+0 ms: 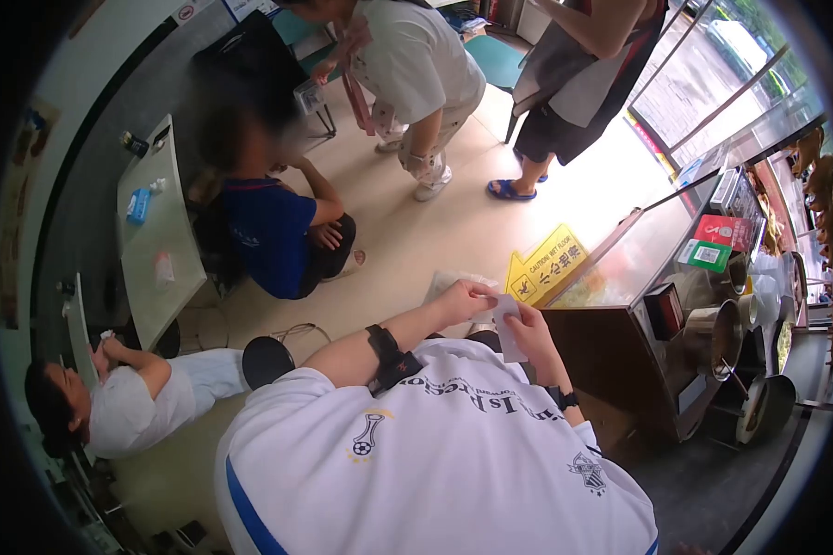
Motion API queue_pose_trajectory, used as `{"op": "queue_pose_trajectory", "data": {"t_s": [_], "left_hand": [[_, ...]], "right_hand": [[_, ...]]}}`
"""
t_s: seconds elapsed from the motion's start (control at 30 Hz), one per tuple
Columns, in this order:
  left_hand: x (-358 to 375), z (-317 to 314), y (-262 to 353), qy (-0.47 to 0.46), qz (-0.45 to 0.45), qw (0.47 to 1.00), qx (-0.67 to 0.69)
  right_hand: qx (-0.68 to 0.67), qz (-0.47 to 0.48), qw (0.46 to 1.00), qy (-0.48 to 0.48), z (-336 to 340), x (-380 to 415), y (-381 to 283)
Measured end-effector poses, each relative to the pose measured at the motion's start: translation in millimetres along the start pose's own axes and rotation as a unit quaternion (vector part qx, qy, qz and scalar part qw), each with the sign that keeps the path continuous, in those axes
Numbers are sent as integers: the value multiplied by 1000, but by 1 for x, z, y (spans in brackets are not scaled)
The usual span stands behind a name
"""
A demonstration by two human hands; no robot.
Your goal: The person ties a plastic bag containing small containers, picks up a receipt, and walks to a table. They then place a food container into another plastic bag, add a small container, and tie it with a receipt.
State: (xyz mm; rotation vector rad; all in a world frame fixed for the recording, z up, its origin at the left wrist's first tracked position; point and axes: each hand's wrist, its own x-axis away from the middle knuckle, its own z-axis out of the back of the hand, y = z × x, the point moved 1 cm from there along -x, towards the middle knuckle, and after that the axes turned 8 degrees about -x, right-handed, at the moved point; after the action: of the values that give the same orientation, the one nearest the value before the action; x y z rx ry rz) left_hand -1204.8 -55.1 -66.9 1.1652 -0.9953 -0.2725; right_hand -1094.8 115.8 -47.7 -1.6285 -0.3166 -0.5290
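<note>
Both of my hands are close together in front of my chest, at the middle of the head view. My left hand (470, 302) pinches the upper edge of a small white paper slip (505, 326) between thumb and fingers. Closed on the slip's right side is my right hand (530, 335). The slip hangs down between the two hands. A clear plastic bag (453, 280) shows just beyond my left hand, partly hidden by it. Black straps circle my left forearm and right wrist.
To the right stands a counter (588, 347) with metal pots (713, 335) and a green payment-code card (705, 254). A yellow wet-floor sign (548, 265) lies beyond my hands. People sit at the tables (162, 277) on the left; two people (426, 74) stand ahead.
</note>
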Motion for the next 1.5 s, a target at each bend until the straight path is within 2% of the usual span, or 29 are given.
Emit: {"op": "queue_pose_trajectory", "data": {"t_s": [0.13,0.27,0.37,0.4,0.57,0.67,0.8,0.9,1.0,1.07,1.1,1.17,1.2,1.27,1.43,1.5], "left_hand": [[-53,16,28,3,10,1000,7],[-97,29,47,52,27,995,80],[-131,50,72,45,-4,997,59],[-141,56,78,67,-21,994,79],[-168,90,113,127,-38,986,106],[-189,109,112,149,-46,982,106],[-220,131,110,78,-34,995,54],[-248,130,109,-7,1,1000,2],[-286,117,108,-46,18,999,-22],[-311,109,116,-51,-3,998,24],[-320,102,127,-69,-2,998,10],[-343,81,154,-77,64,994,-41],[-362,69,162,-90,60,993,-53],[-398,41,168,-75,117,985,-98],[-490,-11,213,-88,117,977,-155],[-526,-36,239,-47,43,977,-203]], "right_hand": [[0,10,1000,26,37,-58,-3],[-47,-42,998,2,67,-99,-40],[-51,27,998,-16,97,-155,-41],[-50,23,998,-23,102,-167,-47],[-33,-4,998,-48,107,-206,-105],[-41,0,997,-68,105,-234,-112],[-19,12,998,-63,100,-259,-129],[-27,9,1000,8,110,-270,-122],[-87,14,990,114,139,-276,-112],[-133,-4,977,165,169,-280,-106],[-184,-5,962,201,189,-283,-103],[-262,8,925,274,230,-290,-109],[-271,14,919,286,253,-293,-118],[-297,29,883,362,302,-300,-133],[-354,62,850,386,405,-318,-164],[-367,69,841,391,432,-322,-173]]}}
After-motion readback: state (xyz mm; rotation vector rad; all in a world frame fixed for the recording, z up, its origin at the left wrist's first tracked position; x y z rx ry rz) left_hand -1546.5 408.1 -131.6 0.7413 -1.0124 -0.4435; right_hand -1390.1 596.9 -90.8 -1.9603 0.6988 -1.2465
